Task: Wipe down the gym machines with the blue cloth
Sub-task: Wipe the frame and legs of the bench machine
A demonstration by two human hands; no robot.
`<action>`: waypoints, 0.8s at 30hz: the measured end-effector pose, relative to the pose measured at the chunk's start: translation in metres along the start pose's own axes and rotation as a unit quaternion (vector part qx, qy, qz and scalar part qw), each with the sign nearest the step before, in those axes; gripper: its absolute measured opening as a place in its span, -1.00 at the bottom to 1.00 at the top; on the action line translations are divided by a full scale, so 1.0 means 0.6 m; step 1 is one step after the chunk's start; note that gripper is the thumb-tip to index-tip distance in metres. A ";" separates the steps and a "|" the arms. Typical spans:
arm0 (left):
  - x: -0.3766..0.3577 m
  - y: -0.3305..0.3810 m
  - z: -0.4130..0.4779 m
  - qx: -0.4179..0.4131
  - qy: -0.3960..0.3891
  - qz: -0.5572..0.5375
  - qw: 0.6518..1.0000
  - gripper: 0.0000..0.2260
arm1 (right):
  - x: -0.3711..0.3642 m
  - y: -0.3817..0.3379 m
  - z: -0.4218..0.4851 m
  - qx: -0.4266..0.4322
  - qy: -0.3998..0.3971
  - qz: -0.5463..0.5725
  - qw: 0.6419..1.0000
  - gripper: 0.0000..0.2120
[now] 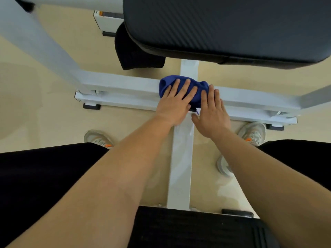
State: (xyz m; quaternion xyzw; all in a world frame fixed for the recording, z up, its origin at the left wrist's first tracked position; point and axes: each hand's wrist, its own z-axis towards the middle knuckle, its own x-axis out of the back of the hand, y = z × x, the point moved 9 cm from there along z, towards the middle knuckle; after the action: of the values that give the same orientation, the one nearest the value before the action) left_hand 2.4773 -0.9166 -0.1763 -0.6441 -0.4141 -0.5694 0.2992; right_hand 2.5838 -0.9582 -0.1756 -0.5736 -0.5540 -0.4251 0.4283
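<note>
Pressing left grip (176,102) and right grip (212,113) flat, fingers straight, I pinned the blue cloth (167,83) on the white crossbar (121,85). Work seemed partway: black pad (223,24) and other bars likely remained.

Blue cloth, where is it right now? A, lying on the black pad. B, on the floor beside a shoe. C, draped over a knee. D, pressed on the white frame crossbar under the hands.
D: the blue cloth sits bunched on the white crossbar, with the left hand flat on it and the right hand touching its right side.
</note>
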 end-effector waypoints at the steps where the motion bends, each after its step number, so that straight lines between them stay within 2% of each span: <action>1: 0.001 -0.006 -0.002 -0.007 0.005 -0.001 1.000 -0.45 | 0.001 -0.008 0.003 -0.010 0.002 0.013 1.000 -0.20; 3: 0.003 -0.040 -0.010 0.007 0.017 -0.009 1.000 -0.48 | 0.007 -0.043 0.017 -0.013 0.016 0.032 0.999 -0.25; 7: 0.003 -0.134 -0.042 0.080 0.023 -0.018 0.996 -0.50 | 0.014 -0.130 0.051 0.042 0.018 0.049 0.998 -0.30; 10: 0.000 -0.148 -0.046 0.099 0.003 -0.016 0.995 -0.50 | 0.014 -0.134 0.056 0.082 0.026 0.050 0.995 -0.32; 13: 0.000 -0.115 -0.036 0.109 -0.006 -0.014 0.994 -0.49 | 0.009 -0.094 0.045 0.109 0.034 0.033 0.993 -0.34; 24: -0.013 0.064 0.023 0.062 -0.034 -0.016 0.997 -0.48 | -0.001 0.088 0.009 0.058 0.018 0.049 0.997 -0.36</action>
State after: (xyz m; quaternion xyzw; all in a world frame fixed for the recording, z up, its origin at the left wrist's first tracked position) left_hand 2.5177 -0.9245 -0.1829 -0.6369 -0.4685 -0.5251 0.3150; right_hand 2.6363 -0.9542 -0.1786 -0.5664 -0.5410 -0.3814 0.4909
